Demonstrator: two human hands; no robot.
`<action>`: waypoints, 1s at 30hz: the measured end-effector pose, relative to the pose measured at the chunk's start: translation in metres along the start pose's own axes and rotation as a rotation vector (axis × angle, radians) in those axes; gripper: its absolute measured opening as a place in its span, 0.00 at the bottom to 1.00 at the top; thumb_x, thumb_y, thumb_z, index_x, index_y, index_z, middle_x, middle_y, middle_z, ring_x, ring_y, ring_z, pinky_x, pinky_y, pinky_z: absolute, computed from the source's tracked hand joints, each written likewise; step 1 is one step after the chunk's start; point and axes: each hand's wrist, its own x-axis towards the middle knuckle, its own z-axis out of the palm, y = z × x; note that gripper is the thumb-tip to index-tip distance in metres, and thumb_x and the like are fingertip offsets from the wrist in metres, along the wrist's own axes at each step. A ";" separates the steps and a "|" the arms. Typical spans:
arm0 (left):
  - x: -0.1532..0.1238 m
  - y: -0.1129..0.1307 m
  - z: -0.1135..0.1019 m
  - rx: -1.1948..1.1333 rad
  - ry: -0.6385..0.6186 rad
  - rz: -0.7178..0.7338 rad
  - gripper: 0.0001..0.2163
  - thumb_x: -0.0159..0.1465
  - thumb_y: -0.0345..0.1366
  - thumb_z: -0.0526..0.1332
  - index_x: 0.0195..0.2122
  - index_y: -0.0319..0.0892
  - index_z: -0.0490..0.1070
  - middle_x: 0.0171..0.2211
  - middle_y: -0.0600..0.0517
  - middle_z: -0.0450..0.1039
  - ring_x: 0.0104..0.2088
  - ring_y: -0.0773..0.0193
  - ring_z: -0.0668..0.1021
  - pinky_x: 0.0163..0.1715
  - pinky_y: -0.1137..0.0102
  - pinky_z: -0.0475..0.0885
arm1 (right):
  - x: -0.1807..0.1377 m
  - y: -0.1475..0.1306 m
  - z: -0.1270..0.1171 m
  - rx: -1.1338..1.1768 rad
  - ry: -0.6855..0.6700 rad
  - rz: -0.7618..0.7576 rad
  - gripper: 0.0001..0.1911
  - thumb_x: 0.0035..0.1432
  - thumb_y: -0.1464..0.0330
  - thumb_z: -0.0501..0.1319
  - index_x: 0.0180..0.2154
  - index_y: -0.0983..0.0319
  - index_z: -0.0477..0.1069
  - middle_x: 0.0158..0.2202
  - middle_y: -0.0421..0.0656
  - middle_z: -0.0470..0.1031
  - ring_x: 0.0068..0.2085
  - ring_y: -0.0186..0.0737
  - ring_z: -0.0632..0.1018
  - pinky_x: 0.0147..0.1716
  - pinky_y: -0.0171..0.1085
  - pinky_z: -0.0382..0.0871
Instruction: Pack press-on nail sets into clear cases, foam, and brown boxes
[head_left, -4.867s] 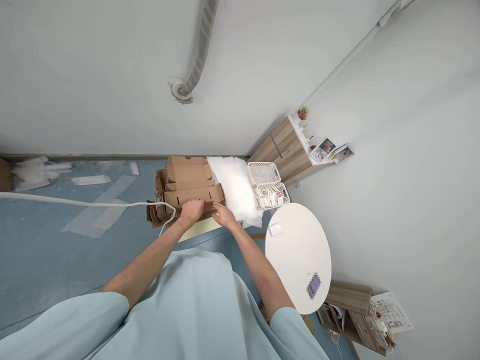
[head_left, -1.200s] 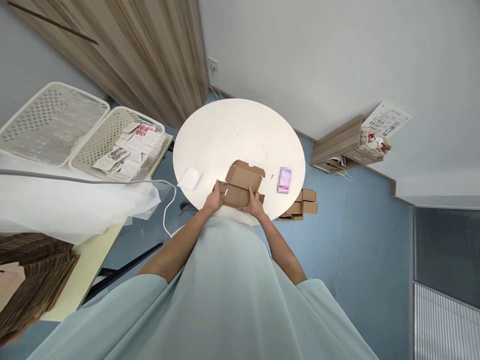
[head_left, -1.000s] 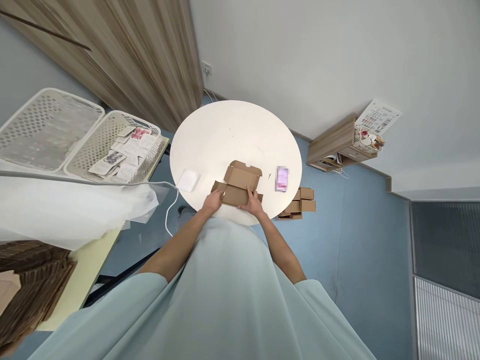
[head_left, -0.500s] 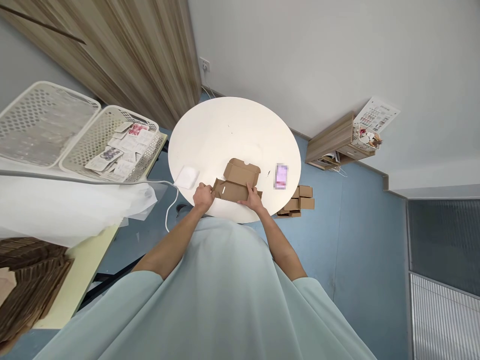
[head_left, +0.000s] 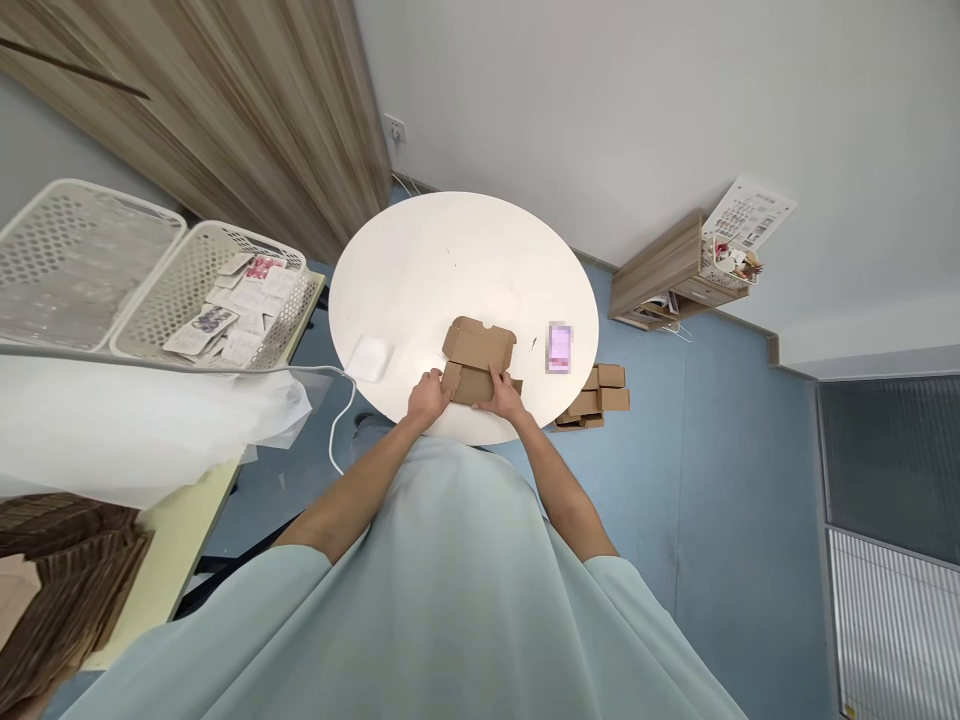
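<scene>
A brown cardboard box (head_left: 480,348), partly folded with its lid flap raised away from me, lies near the front of the round white table (head_left: 465,260). My left hand (head_left: 429,397) is closed on the box's left side flap, which is bent up and inward. At the right end, my right hand (head_left: 504,395) grips the front wall, thumb inside and fingers outside. A small brown flap sticks out beyond the right fingers. To the left lies a white packet or stack (head_left: 369,358); a blurred pinkish rectangle (head_left: 559,347) is on the right.
Several cardboard boxes (head_left: 604,390) are piled on the floor right of the table. At left, a side table carries a white basket of cards (head_left: 217,300), white sheeting (head_left: 150,420) and a stack of flattened cardboard (head_left: 75,570). A white cable (head_left: 334,425) hangs between the tables.
My left hand has moved right, folding the box's left flap up and inward over the base. My right hand stays at the right end. The view has shifted slightly.
</scene>
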 end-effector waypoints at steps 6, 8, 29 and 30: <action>0.006 -0.004 0.000 0.034 -0.031 -0.022 0.13 0.70 0.32 0.60 0.55 0.39 0.72 0.55 0.35 0.77 0.55 0.43 0.82 0.55 0.55 0.77 | -0.002 -0.002 -0.001 -0.008 -0.001 0.003 0.74 0.48 0.49 0.83 0.81 0.50 0.39 0.79 0.60 0.45 0.71 0.66 0.71 0.67 0.56 0.70; 0.007 -0.004 0.000 0.022 -0.027 -0.043 0.10 0.70 0.32 0.61 0.52 0.39 0.73 0.53 0.35 0.78 0.54 0.42 0.82 0.54 0.55 0.77 | -0.003 -0.003 -0.002 -0.016 -0.005 0.004 0.74 0.48 0.50 0.83 0.81 0.49 0.39 0.79 0.60 0.45 0.72 0.66 0.71 0.67 0.55 0.70; 0.002 -0.003 -0.001 0.059 -0.033 -0.197 0.13 0.69 0.33 0.62 0.52 0.35 0.76 0.51 0.32 0.81 0.52 0.41 0.83 0.47 0.58 0.78 | -0.034 0.032 0.009 0.128 0.535 0.244 0.15 0.70 0.62 0.62 0.53 0.63 0.73 0.54 0.55 0.79 0.59 0.53 0.77 0.59 0.45 0.72; 0.001 -0.003 -0.001 0.062 -0.034 -0.199 0.13 0.69 0.33 0.62 0.52 0.35 0.76 0.51 0.32 0.81 0.52 0.41 0.83 0.47 0.58 0.78 | -0.033 0.033 0.009 0.139 0.498 0.264 0.11 0.70 0.62 0.62 0.48 0.62 0.74 0.52 0.54 0.80 0.56 0.52 0.79 0.56 0.43 0.72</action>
